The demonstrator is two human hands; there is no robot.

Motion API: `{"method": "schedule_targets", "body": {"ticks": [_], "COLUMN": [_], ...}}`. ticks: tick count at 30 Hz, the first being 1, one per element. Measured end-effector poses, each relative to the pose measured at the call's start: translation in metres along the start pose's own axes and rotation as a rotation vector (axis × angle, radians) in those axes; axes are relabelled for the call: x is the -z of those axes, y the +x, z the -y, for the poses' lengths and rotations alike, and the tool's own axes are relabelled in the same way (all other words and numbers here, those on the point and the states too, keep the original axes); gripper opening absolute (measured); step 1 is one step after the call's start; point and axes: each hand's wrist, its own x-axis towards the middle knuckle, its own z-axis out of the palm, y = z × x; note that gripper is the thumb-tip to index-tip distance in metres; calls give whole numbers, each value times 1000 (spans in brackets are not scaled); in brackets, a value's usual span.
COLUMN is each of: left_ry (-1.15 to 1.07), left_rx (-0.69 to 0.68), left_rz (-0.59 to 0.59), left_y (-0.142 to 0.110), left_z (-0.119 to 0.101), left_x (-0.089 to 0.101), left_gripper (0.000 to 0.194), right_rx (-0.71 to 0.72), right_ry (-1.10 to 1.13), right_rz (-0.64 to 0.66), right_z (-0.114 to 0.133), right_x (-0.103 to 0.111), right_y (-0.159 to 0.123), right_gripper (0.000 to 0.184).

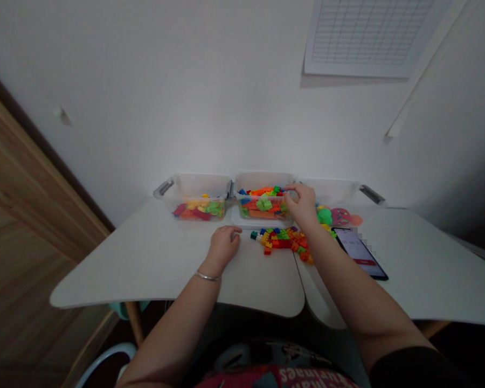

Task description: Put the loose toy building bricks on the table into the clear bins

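My right hand (303, 203) reaches over the middle clear bin (262, 180), which is full of coloured bricks; its fingertips pinch at the bricks near the bin's right side, and what they grip is too small to name. My left hand (224, 242) rests on the white table (145, 258) with fingers curled, just left of a built-up cluster of coloured bricks (283, 240) lying on the table in front of the bin. A thin bracelet circles my left wrist.
A second clear bin (194, 188) with red, yellow and green bricks stands at the left. A third bin (347, 196) at the right holds green and pink items. A phone (359, 252) with a lit screen lies on the right table. A wooden door is at far left.
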Motion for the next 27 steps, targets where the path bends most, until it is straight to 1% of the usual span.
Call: {"method": "schedule_targets", "body": {"ticks": [2, 4, 7, 10, 14, 17, 19, 23, 27], "left_ry": [-2, -1, 1, 2, 3, -4, -8, -11, -13], "left_rx": [-6, -11, -15, -22, -28, -33, -34, -26, -29], "left_rz": [-5, -10, -11, -15, -16, -12, -12, -13, -13], "left_y": [0, 0, 0, 0, 0, 0, 0, 0, -1], "left_z": [0, 0, 1, 1, 1, 0, 0, -1, -1], "left_x": [0, 0, -1, -2, -2, -1, -1, 0, 0], "left_gripper": [28, 27, 27, 27, 27, 27, 27, 27, 27], "right_rx": [74, 133, 174, 132, 111, 137, 164, 214, 229], "right_ry": [29, 56, 81, 20, -111, -168, -187, -181, -133], "right_rz": [-24, 28, 223, 408, 538, 582, 589, 597, 630], "right_z": [10, 20, 32, 38, 41, 41, 41, 44, 46], "right_x": [4, 4, -3, -14, -24, -28, -29, -28, -28], "right_y": [-10, -25, -53, -82, -106, -112, -112, -111, -109], "right_gripper": [14, 13, 12, 18, 37, 50, 51, 44, 33]}}
